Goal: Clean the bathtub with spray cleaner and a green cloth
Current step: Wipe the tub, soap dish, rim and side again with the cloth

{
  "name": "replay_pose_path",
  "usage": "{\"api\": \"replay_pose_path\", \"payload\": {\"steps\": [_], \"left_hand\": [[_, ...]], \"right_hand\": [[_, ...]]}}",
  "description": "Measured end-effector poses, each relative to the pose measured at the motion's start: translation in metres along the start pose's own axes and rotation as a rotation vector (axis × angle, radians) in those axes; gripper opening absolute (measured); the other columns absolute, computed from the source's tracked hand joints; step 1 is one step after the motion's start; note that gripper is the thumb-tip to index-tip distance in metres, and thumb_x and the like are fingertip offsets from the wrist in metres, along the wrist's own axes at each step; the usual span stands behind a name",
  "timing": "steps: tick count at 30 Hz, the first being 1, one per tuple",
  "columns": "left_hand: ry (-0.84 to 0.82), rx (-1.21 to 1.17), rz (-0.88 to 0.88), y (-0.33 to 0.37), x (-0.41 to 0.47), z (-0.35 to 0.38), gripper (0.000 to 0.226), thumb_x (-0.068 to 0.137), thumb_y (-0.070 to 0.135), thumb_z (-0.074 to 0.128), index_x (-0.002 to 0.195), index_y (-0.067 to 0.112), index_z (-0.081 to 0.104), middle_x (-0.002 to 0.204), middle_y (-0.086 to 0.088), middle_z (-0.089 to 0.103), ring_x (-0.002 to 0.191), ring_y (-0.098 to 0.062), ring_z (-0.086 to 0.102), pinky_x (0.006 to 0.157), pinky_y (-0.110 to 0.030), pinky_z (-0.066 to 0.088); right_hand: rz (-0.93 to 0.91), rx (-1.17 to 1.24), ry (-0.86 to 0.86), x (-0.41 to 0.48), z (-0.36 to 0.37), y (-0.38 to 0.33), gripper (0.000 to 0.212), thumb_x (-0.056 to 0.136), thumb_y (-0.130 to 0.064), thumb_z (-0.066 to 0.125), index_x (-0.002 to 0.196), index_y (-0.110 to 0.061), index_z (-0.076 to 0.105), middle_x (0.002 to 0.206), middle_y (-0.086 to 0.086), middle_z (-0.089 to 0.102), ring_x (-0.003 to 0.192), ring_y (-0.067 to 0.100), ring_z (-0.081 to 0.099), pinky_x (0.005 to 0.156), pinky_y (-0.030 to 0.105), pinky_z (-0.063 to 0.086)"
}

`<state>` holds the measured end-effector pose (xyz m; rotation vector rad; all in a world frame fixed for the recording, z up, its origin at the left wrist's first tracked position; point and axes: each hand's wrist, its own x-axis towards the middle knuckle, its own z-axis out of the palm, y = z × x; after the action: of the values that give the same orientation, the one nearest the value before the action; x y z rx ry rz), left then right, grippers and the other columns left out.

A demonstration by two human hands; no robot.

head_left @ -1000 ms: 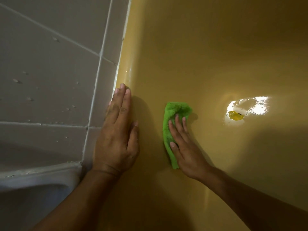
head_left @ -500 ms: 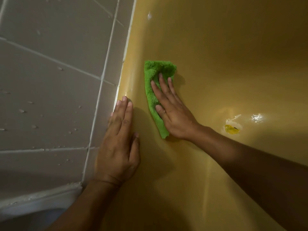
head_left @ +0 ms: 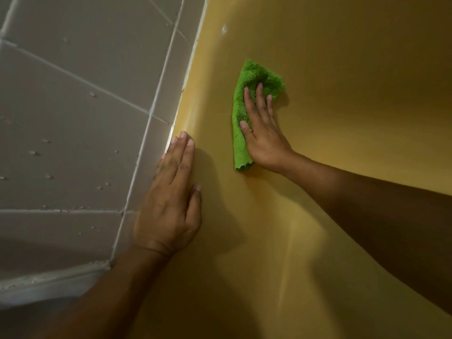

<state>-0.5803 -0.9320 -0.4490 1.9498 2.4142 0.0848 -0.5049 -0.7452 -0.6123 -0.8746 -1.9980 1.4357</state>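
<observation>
A bright green cloth (head_left: 263, 77), fluffy and folded into a long strip, lies flat against the sloping inner wall of a mustard-yellow bathtub (head_left: 354, 123). It sits in the upper middle of the view, a little in from the tub's left rim, with its top end bunched and its lower end ragged.

The person's right hand (head_left: 264, 143) presses on the cloth with the palm down. The fingers (head_left: 259, 94) are straight and slightly spread, pointing up across the cloth's top half, and the thumb lies along its left side. Nothing is curled around the fabric; the hand simply holds it flat against the tub. The bare right forearm stretches in from the right edge of the view.

The left hand (head_left: 171, 206) rests flat on the tub's rounded rim, below and to the left of the cloth and well apart from it. Its fingers are straight and close together, pointing up along the rim, with the thumb lying on the tub side. It holds nothing. Its forearm comes up from the bottom edge.

A white sealant line (head_left: 193, 57) runs along the rim where the tub meets a grey tiled wall (head_left: 73, 118) on the left. The tiles have pale grout lines and scattered small droplets or marks. A small white speck (head_left: 223, 29) sits on the tub near the top of the rim. A white ledge (head_left: 49, 281) crosses the lower left corner.
</observation>
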Motion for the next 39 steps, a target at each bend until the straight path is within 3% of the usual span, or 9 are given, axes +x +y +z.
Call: {"api": "replay_pose_path", "payload": {"steps": [13,22,30,33,39], "left_hand": [[0.016,-0.014,-0.016,0.003,0.003,0.002,0.073,0.098,0.02,0.045,0.164,0.01,0.016,0.172,-0.003,0.011,0.159,-0.014,0.005,0.13,-0.035,0.007],[0.013,-0.04,-0.017,0.003,0.007,0.001,0.072,0.096,0.014,0.049,0.162,0.005,0.021,0.172,-0.005,0.014,0.159,-0.019,0.01,0.127,-0.055,0.018],[0.001,-0.003,-0.016,0.003,0.017,0.003,0.076,0.092,0.011,0.05,0.162,0.006,0.02,0.172,-0.004,0.013,0.159,-0.018,0.009,0.127,-0.054,0.017],[-0.007,0.009,-0.014,0.002,0.021,0.003,0.079,0.09,0.01,0.051,0.162,0.006,0.019,0.172,-0.006,0.013,0.159,-0.018,0.007,0.129,-0.047,0.013],[-0.005,0.013,0.0,0.002,0.029,0.003,0.083,0.086,0.011,0.051,0.162,0.003,0.019,0.171,-0.009,0.013,0.16,-0.019,0.005,0.13,-0.042,0.008]], "right_hand": [[0.04,-0.085,-0.056,0.002,-0.015,0.027,0.073,0.109,-0.032,0.038,0.16,-0.037,-0.014,0.165,-0.007,-0.031,0.152,0.028,-0.027,0.123,0.045,-0.001],[0.102,-0.32,0.017,-0.003,-0.007,0.072,0.074,0.108,-0.041,0.033,0.157,-0.039,-0.023,0.163,-0.007,-0.037,0.152,0.025,-0.028,0.124,0.051,-0.002],[0.168,-0.522,-0.036,-0.033,-0.004,0.129,0.077,0.106,-0.049,0.029,0.154,-0.036,-0.029,0.16,-0.004,-0.041,0.151,0.026,-0.03,0.125,0.057,-0.004],[0.185,-0.617,-0.059,-0.047,-0.003,0.148,0.081,0.105,-0.047,0.033,0.154,-0.035,-0.03,0.161,-0.004,-0.041,0.151,0.027,-0.03,0.124,0.059,-0.004],[0.072,-0.839,-0.181,-0.066,-0.024,0.177,0.081,0.103,-0.042,0.037,0.158,-0.034,-0.023,0.165,0.0,-0.033,0.153,0.031,-0.025,0.123,0.062,-0.003]]}}
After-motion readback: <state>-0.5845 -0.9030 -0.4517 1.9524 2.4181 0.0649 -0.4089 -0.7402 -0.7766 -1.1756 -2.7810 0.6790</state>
